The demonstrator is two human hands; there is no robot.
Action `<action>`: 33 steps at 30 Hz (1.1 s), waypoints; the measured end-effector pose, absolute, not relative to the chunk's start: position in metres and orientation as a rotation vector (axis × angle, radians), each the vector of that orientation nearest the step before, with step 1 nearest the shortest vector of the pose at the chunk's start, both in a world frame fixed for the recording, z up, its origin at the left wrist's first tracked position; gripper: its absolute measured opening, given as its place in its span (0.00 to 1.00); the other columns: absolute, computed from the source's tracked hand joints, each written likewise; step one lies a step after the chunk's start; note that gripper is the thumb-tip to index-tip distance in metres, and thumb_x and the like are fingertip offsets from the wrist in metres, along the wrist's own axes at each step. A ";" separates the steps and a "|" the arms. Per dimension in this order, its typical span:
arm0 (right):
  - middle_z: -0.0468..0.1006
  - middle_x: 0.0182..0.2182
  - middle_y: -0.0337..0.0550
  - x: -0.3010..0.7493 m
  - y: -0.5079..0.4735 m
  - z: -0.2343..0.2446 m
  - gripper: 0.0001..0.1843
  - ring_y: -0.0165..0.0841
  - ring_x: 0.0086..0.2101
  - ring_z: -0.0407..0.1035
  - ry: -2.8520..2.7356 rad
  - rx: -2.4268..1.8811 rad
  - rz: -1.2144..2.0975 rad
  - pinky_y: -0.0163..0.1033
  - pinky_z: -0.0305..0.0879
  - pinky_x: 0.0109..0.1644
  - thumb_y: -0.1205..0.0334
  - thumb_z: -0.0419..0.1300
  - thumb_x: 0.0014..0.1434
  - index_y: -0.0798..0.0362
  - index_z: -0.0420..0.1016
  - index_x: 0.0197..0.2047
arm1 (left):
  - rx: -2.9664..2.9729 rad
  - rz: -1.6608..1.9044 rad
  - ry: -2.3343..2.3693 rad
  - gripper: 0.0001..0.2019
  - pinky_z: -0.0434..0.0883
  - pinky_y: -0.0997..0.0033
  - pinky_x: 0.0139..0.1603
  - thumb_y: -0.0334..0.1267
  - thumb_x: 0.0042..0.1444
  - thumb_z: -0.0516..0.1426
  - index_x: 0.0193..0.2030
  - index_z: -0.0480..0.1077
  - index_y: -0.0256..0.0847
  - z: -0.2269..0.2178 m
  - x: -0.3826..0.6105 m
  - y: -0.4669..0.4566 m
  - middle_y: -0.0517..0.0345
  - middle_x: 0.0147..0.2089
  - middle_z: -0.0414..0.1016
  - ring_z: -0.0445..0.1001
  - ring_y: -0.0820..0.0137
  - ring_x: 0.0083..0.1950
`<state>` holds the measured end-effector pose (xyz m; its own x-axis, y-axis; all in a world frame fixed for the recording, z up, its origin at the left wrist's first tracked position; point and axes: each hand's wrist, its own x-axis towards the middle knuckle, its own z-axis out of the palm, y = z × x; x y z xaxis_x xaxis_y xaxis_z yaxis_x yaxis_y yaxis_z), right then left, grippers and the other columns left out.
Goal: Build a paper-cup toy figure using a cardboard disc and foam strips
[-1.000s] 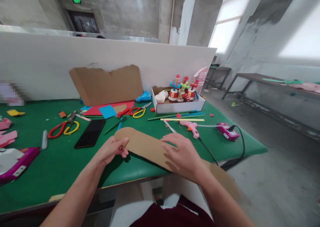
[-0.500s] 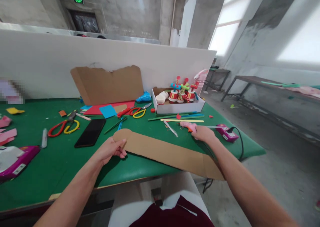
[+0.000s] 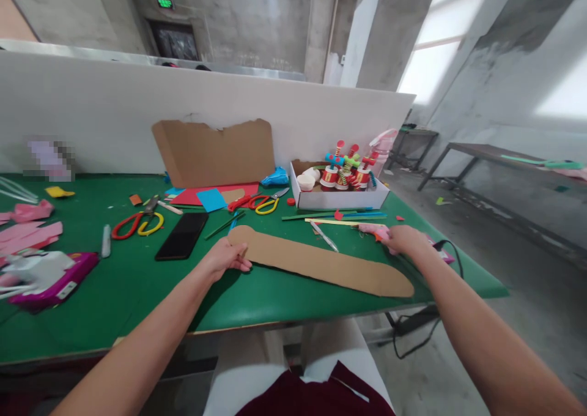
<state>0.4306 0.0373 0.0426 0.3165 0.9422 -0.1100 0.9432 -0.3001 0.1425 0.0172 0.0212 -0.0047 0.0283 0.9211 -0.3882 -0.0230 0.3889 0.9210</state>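
Note:
My left hand (image 3: 227,257) pinches the rounded left end of a long brown cardboard strip (image 3: 316,260), thumb on top and fingers beneath the edge. The strip slants across the front of the green table, its right end close to the front edge. Beyond that end, my right hand (image 3: 406,243) is closed around the rear of a pink hot glue gun (image 3: 370,228) with an orange trigger, its nozzle pointing left. My fingers partly hide the gun's handle. Behind my right hand, a purple box (image 3: 444,255) with a black cord is mostly covered.
A black phone (image 3: 182,237) and red-yellow scissors (image 3: 140,220) lie left of the strip. Another pair of scissors (image 3: 268,203) is behind it. A white box (image 3: 339,200) holds cup figures. Pink scraps (image 3: 32,235) and a purple-based device (image 3: 68,281) sit far left.
The view has turned slightly left. The strip's right end has swung away from me, farther onto the table. My right hand and the glue gun have shifted right, covering more of the purple box.

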 end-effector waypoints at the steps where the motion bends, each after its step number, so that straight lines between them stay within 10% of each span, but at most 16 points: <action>1: 0.79 0.31 0.58 0.419 0.034 0.047 0.17 0.46 0.37 0.75 1.710 2.424 -0.025 0.44 0.64 0.41 0.53 0.57 0.57 0.60 0.78 0.38 | 0.903 0.901 1.329 0.07 0.73 0.75 0.18 0.27 0.48 0.60 0.35 0.69 0.28 -0.005 0.020 0.023 0.52 0.19 0.74 0.74 0.67 0.18; 10: 0.68 0.58 0.51 0.213 -0.009 -0.005 0.28 0.40 0.55 0.62 2.937 1.852 -0.414 0.45 0.58 0.58 0.52 0.52 0.62 0.52 0.60 0.63 | 0.999 0.809 1.349 0.10 0.71 0.75 0.20 0.26 0.56 0.49 0.44 0.66 0.30 -0.005 0.058 0.018 0.56 0.19 0.73 0.73 0.70 0.18; 14: 0.67 0.58 0.48 0.196 -0.002 -0.028 0.21 0.44 0.58 0.57 2.883 1.822 -0.317 0.54 0.49 0.62 0.58 0.47 0.65 0.47 0.67 0.59 | 1.286 0.715 1.612 0.10 0.68 0.74 0.20 0.37 0.60 0.48 0.45 0.65 0.36 0.001 0.029 0.014 0.55 0.24 0.75 0.72 0.70 0.17; 17: 0.67 0.59 0.47 0.202 0.001 -0.031 0.20 0.44 0.58 0.57 2.914 1.782 -0.288 0.55 0.48 0.63 0.59 0.47 0.65 0.46 0.68 0.58 | 1.811 1.020 1.935 0.10 0.73 0.67 0.41 0.34 0.58 0.49 0.44 0.68 0.39 0.008 0.002 0.010 0.50 0.36 0.78 0.78 0.66 0.37; 23: 0.69 0.57 0.47 0.201 0.001 -0.033 0.19 0.44 0.57 0.58 2.926 1.797 -0.280 0.57 0.48 0.63 0.59 0.48 0.65 0.45 0.69 0.57 | 2.720 0.670 1.130 0.23 0.52 0.56 0.68 0.21 0.52 0.47 0.52 0.70 0.39 -0.012 0.014 0.005 0.47 0.59 0.69 0.58 0.64 0.67; 33: 0.64 0.60 0.56 0.233 -0.001 -0.023 0.26 0.47 0.60 0.56 2.756 1.927 -0.349 0.59 0.46 0.64 0.52 0.57 0.59 0.53 0.66 0.59 | 2.588 0.359 1.524 0.14 0.67 0.62 0.55 0.27 0.59 0.48 0.42 0.74 0.36 -0.027 0.034 0.008 0.43 0.48 0.77 0.72 0.61 0.54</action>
<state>0.2334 -0.0009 -0.0226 -0.3309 0.9405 0.0775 0.8915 0.3385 -0.3012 0.0344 0.0082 -0.0271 0.4658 0.8732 0.1436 0.8455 -0.4871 0.2190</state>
